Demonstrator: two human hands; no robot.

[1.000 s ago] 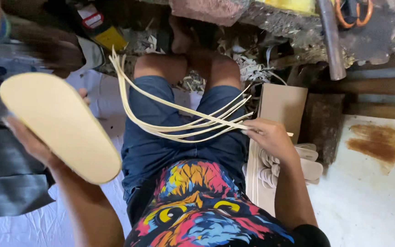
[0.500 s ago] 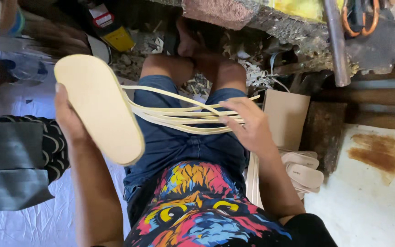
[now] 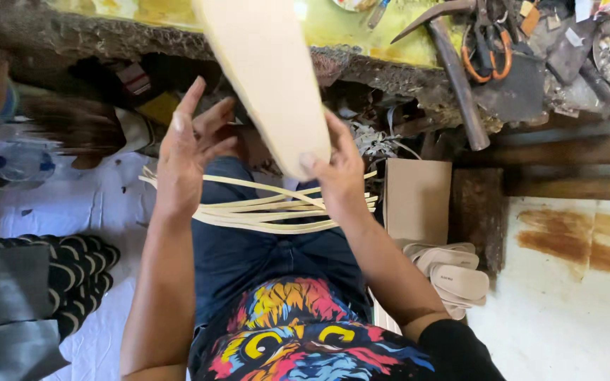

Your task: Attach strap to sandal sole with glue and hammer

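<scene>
While pinched only at its near end: the cream shoe sole (image 3: pixel 266 70) could tip or slip from the right hand (image 3: pixel 340 176).
Left hand (image 3: pixel 185 152): spread open, holding nothing, just left of the sole.
Straps (image 3: pixel 262 208): loose on the lap beneath both hands, may slide off.
Beyond hands: the raised sole could knock the hammer (image 3: pixel 446 53) on the workbench (image 3: pixel 361 42).

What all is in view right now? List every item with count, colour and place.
sole: one, cream, raised at top centre, right hand at its lower end
strips: a bundle, cream, across the lap
stacked soles: several, beige, on the floor at right
cardboard piece: one, brown, right of the lap
hammer: one, dark and rusty, on the workbench
scissors: one pair, orange handles, top right
black soles: a stack, black, at left
workbench: one, yellow-stained, along the top
left hand: open, fingers spread, beside the sole
right hand: grips the sole
</scene>
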